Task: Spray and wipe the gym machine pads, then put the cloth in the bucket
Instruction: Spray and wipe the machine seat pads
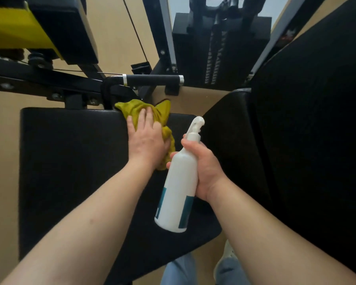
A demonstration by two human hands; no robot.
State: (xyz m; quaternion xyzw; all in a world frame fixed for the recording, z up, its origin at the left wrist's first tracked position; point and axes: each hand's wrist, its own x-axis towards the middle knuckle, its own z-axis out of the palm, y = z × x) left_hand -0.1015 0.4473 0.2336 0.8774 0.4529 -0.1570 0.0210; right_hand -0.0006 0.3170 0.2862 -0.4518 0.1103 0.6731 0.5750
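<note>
Lying at the far edge of the black vinyl pad (70, 161), the olive-yellow cloth (162, 112) is pressed by the flat left hand (146, 138), a white spray bottle (179, 192) being gripped in the right hand (206, 169).

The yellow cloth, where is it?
In the head view, the yellow cloth lies near the far edge of the black seat pad, under the left hand, just left of the spray bottle.

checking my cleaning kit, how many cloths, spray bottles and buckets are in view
crumpled yellow-green fabric cloth: 1
white plastic spray bottle with teal label: 1
bucket: 0 in view
total: 2
</note>
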